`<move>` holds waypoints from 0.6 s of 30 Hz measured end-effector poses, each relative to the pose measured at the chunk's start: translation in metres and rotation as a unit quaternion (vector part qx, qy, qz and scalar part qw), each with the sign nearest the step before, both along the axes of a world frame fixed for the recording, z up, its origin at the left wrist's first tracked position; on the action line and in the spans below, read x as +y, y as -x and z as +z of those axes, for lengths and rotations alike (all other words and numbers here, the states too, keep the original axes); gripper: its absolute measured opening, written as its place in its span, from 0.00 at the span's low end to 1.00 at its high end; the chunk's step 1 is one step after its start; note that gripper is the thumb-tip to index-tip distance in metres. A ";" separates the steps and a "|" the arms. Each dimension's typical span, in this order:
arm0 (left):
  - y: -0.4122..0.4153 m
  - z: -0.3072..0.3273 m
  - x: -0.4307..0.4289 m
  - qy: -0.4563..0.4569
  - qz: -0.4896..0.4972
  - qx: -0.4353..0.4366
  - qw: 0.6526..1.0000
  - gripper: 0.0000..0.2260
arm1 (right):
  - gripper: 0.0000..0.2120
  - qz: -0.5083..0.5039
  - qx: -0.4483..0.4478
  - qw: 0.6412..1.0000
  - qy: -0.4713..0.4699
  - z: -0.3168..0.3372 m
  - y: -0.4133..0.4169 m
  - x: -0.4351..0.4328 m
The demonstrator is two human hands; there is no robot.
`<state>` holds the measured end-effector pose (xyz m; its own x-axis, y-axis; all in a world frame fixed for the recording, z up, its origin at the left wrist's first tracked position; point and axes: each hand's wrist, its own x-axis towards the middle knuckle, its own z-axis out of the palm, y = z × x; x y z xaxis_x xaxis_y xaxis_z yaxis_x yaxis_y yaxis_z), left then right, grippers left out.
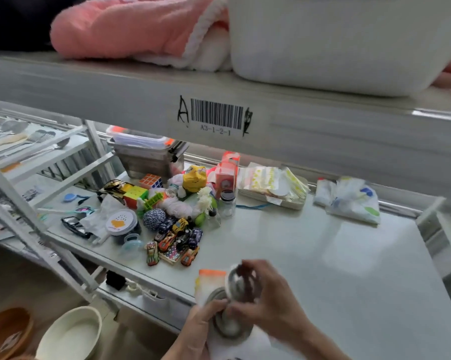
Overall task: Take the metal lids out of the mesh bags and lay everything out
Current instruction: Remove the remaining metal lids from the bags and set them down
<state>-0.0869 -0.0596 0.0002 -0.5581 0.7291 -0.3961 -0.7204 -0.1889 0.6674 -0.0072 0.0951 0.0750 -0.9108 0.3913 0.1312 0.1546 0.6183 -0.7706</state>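
Note:
Over the near edge of the white shelf [323,255], both my hands work at a white mesh bag [208,284] with an orange top edge. My right hand [268,302] pinches a round metal lid [238,284], tilted up on edge, partly out of the bag. My left hand [198,331] grips the lower part of the bag around another metal lid [228,327] that shows at the opening. A third lid's rim [215,294] lies between them. The image is blurred by motion, so the exact finger contact is unclear.
A heap of small items sits at the back left: toy cars [177,242], puzzle cubes [141,190], a round tin [120,224], a small jar [228,203], a metal box [146,159]. A tray of packets [273,188] and a plastic bag [349,198] lie behind. Bowls [71,333] stand below left.

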 end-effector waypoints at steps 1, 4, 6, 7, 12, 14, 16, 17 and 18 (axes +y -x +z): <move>0.000 0.006 0.003 0.013 0.016 -0.039 0.999 0.29 | 0.37 0.019 -0.007 1.000 -0.005 -0.002 -0.011 -0.016; -0.004 0.018 -0.005 -0.012 -0.010 -0.099 0.995 0.23 | 0.43 0.006 -0.015 0.999 -0.029 -0.016 -0.027 -0.045; -0.006 0.024 -0.016 -0.022 -0.039 -0.108 0.993 0.21 | 0.44 -0.014 -0.006 0.999 -0.034 -0.020 -0.031 -0.058; -0.007 0.029 -0.020 -0.017 -0.048 -0.117 0.992 0.22 | 0.44 -0.018 -0.003 0.999 -0.034 -0.020 -0.032 -0.063; -0.009 0.029 -0.046 -0.014 -0.064 -0.086 0.994 0.25 | 0.46 -0.029 -0.020 0.999 0.028 -0.017 -0.039 -0.090; -0.009 0.029 -0.056 -0.007 -0.076 -0.081 0.994 0.26 | 0.44 -0.081 -0.026 0.992 0.093 -0.016 -0.044 -0.097; -0.011 0.031 -0.065 -0.002 -0.092 -0.070 0.993 0.26 | 0.37 -0.136 -0.034 0.979 0.147 -0.019 -0.051 -0.103; -0.013 0.032 -0.069 0.004 -0.095 -0.065 0.993 0.26 | 0.34 -0.156 -0.040 0.974 0.157 -0.022 -0.055 -0.105; -0.015 0.031 -0.070 0.008 -0.095 -0.065 0.993 0.26 | 0.31 -0.172 -0.048 0.972 0.154 -0.024 -0.058 -0.108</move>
